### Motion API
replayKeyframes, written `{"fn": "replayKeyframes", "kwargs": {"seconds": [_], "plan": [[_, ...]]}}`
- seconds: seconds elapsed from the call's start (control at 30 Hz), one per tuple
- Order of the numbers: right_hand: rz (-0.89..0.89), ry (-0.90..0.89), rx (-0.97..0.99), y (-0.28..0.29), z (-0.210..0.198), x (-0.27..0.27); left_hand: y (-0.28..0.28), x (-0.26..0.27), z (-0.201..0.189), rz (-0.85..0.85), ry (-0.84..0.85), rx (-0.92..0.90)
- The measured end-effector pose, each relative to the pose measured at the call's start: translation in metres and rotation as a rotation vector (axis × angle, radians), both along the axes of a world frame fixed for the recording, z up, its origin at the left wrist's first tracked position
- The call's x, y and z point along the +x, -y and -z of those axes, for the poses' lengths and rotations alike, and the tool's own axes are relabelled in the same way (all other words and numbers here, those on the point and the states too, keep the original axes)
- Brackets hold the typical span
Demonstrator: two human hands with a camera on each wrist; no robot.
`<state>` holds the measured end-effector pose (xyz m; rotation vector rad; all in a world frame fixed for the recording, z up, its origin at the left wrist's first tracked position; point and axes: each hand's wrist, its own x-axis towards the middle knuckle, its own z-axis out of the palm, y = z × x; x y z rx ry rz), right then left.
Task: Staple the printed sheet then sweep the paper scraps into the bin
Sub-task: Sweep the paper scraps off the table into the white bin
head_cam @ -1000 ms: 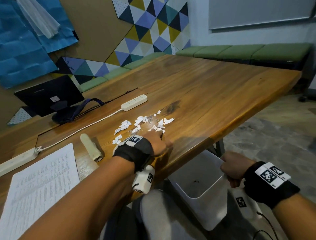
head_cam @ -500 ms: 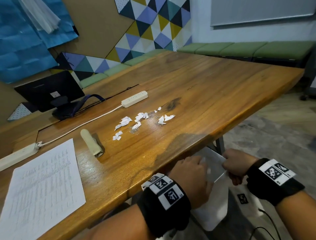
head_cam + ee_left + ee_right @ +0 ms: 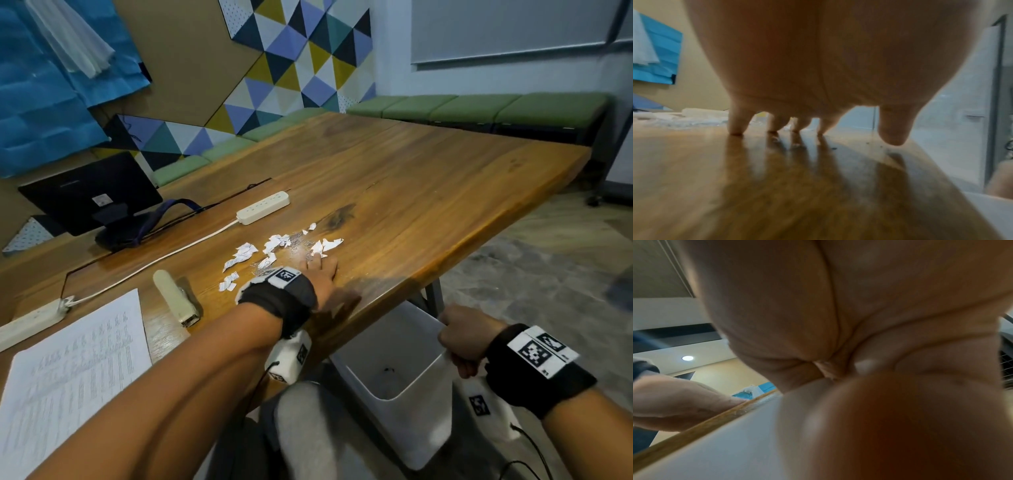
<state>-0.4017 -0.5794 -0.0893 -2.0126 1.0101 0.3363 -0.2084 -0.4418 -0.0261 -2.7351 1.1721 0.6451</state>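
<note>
Torn white paper scraps lie in a loose cluster on the wooden table. My left hand rests on the table just in front of the right end of the cluster. In the left wrist view its fingers are straight with the tips touching the wood, and it holds nothing. My right hand grips the rim of the white bin below the table's near edge. The bin wall fills the lower right wrist view. The printed sheet lies at the near left, with the cream stapler beside it.
A white power strip lies behind the scraps, and its cable runs to a second strip at the left. A black monitor stands at the back left. Green benches line the far side. My grey-clad knee is beside the bin.
My left hand dropped from the table to the bin's rim, then returned to the table in front of the scraps. The nearest scraps are gone. My right hand kept its hold on the bin.
</note>
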Motion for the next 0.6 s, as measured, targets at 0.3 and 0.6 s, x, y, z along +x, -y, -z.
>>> {"fn": "replayKeyframes", "kwargs": {"seconds": [0.3,0.6], "plan": [[-0.02,0.02,-0.04,0.002,-0.006,-0.002,-0.015,-0.081,0.015,0.372,0.082,-0.057],[-0.06,-0.021,-0.012,0.004,-0.01,-0.002,-0.021,-0.093,-0.002,0.416,0.022,-0.303]]}}
